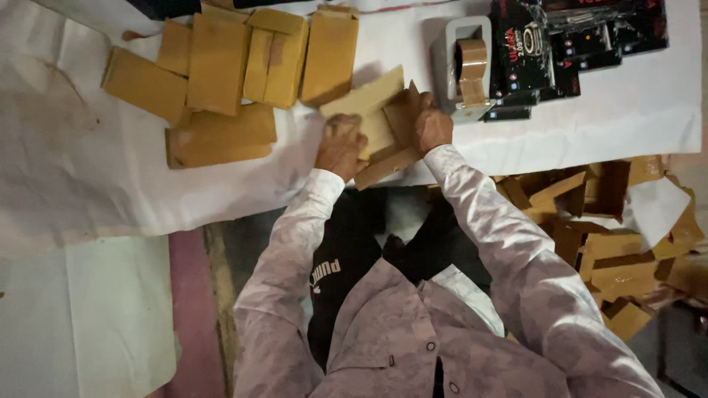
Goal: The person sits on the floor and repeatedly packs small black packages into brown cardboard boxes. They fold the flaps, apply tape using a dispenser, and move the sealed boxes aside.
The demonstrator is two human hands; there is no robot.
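Left hand [341,145] and right hand [431,127] both closed on a cardboard box [377,121], fingertips hidden behind flaps. Box sits near counter [88,184] edge, just left of tape dispenser [470,68]; open cloth further left.

- Left hand [341,145] and right hand [431,127] grip a brown cardboard box [376,121], flaps open, over the desk [612,118].
- Closed brown boxes [221,81] piled at left.
- Tape dispenser [468,70] beside black packages [560,44].
- Flat cardboard blanks [612,243] heaped below the desk edge.

Pale mauve mottled shirt with long sleeves and buttons; black printed undershirt.
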